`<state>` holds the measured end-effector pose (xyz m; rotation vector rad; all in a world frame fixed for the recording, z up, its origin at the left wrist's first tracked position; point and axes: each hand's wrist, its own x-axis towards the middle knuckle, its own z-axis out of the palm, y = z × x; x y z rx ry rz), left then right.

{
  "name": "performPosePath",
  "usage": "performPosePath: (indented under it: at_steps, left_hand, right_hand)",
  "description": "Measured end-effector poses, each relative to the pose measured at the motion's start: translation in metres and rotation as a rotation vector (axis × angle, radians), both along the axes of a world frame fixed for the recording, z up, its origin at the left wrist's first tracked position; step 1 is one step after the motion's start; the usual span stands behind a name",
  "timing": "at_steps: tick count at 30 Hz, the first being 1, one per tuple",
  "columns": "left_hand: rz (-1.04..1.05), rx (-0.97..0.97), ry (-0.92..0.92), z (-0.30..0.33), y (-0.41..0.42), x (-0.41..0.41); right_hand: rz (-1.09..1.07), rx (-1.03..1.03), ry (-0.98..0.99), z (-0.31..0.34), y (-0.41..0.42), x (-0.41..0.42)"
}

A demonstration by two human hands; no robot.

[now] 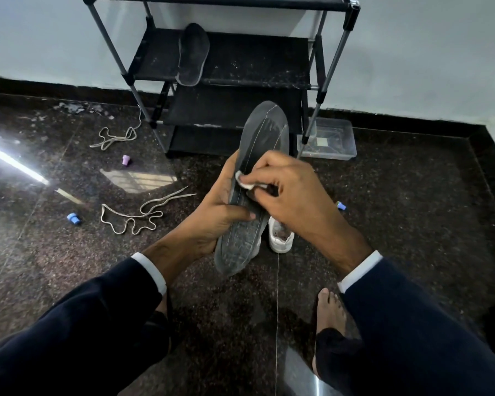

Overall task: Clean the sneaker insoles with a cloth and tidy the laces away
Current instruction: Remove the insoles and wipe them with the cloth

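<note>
Right hand fingers pinch a small white cloth against the grey insole, whose long axis runs near to far. Left hand grips its left edge. A sneaker sits mostly hidden behind; laces lie loose at left.

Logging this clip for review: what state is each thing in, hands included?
Insole in hand: held up off the floor, being wiped.
Cloth: bunched, pressed on that insole.
Left hand: grips the insole's edge.
Right hand: pinches the cloth.
Second insole: lying on the rack shelf.
Two laces: loose on the floor.
White sneaker: on the floor, unlaced.
Clear tub: open, on the floor.
</note>
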<state>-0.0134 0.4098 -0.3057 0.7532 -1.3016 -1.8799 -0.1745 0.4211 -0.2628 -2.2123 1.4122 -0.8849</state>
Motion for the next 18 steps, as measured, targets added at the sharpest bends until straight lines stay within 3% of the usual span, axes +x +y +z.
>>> performPosePath:
  at_steps: [4, 7, 10, 12, 15, 18]
  left_hand:
    - [0.009, 0.044, -0.016, 0.0, 0.001, 0.002]
    - [0.026, 0.045, 0.017, 0.002, 0.001, 0.001]
    - [0.058, 0.047, 0.052, 0.003, -0.001, 0.0]
    - [0.089, 0.024, 0.037, 0.003, -0.001, 0.001]
    - [0.076, -0.018, 0.051, 0.005, -0.001, 0.002]
    - [0.106, -0.033, 0.066, 0.008, -0.006, 0.01]
  right_hand:
    - [0.183, 0.158, 0.054, 0.006, 0.0, -0.008]
    - [0.142, 0.254, -0.102, 0.014, 0.002, -0.017]
    - [-0.124, 0.068, -0.238, 0.017, -0.002, -0.027]
    - [-0.212, -0.017, -0.179, 0.012, -0.005, -0.028]
    - [-0.21, -0.021, -0.05, 0.002, -0.004, -0.019]
    - [-0.109, -0.014, -0.06, 0.0, -0.002, -0.009]
